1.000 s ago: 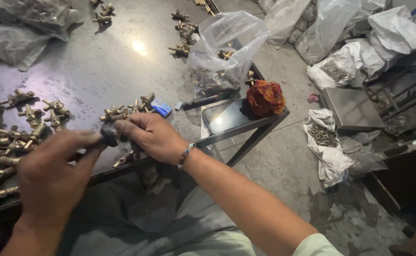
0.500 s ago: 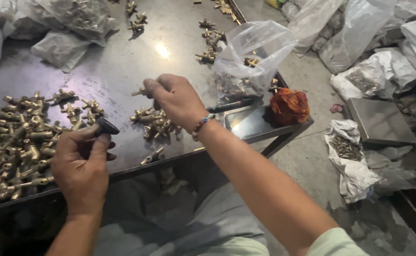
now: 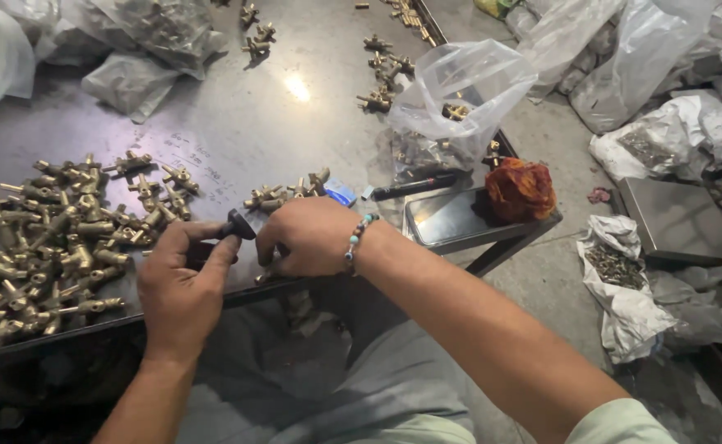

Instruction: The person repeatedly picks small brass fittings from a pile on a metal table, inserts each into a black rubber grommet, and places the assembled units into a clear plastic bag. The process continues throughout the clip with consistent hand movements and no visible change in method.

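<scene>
The left hand [image 3: 182, 284] sat low in the frame, left of centre, its thumb and fingers pinched around a small black handle-shaped tool [image 3: 235, 224] whose dark head stuck up just past the fingertips. Right beside it, the right hand [image 3: 312, 237] lay curled, knuckles up, at the near edge of the dark metal table [image 3: 238, 123]; the fingers were folded under, and I could not tell what they gripped, if anything. A beaded bracelet [image 3: 356, 241] ringed that wrist. The two hands were almost touching, with the tool between them. Just beyond the right hand lay a short row of brass fittings [image 3: 283, 193], and a big heap of brass valves [image 3: 48, 238] filled the left side of the frame. Toward the upper right a clear plastic bag [image 3: 460, 90] stood open on the table with more brass parts inside. Right of the hands a shallow steel tray [image 3: 451, 220] jutted off the table's corner, an orange-red cloth bundle [image 3: 520, 189] resting on its far end.
</scene>
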